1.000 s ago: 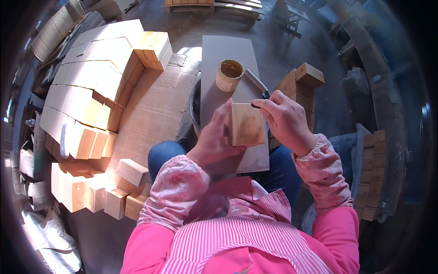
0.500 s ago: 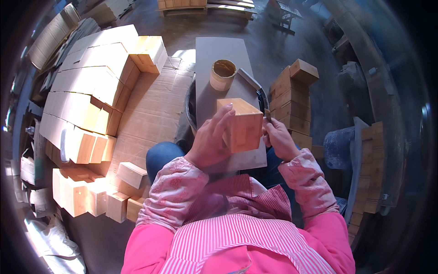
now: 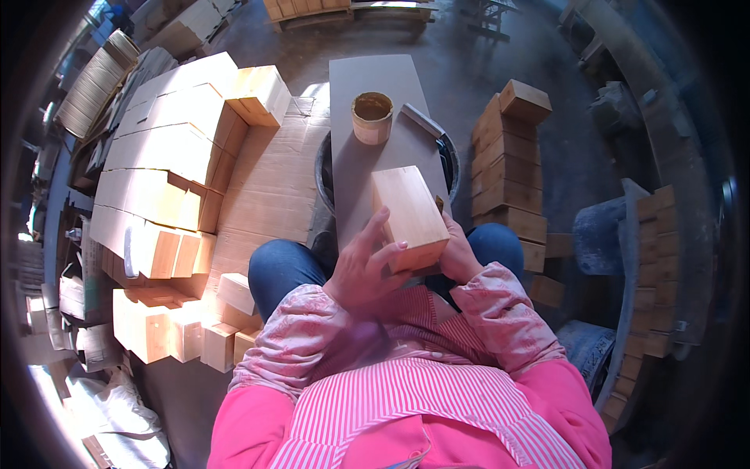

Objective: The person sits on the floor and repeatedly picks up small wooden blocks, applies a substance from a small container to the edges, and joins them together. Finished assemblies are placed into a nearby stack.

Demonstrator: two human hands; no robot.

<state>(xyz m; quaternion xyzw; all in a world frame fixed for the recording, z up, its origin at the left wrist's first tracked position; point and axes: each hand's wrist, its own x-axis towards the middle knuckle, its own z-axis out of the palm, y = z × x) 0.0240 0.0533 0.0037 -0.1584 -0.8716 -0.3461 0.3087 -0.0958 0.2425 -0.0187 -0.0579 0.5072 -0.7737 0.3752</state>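
- Hands first: your left hand (image 3: 361, 270) grips the wooden box (image 3: 410, 217) from its left side, the fingers (image 3: 375, 234) spread against its face and lower edge.
- Your right hand (image 3: 457, 254) is mostly hidden behind the box; it holds the right side, but how its fingers lie you cannot tell from this view.
- The box is lifted in the centre of the frame, tilted, just above your lap and the near end of the grey board (image 3: 375, 94) that serves as your desk.
- On the board, toward the upper centre, a round pot (image 3: 372, 117) with brown content stands upright, and a flat tool (image 3: 422, 119) lies just to its right.
- Stacks of similar wooden boxes (image 3: 168, 156) fill the left of the frame, and another stack (image 3: 508, 156) stands at the right.
- I judge that the step in hand is turning and checking the box between both hands.
- The next move calls for a firm grip with one hand, so that the other can be free to reach the pot or the tool without the box slipping.
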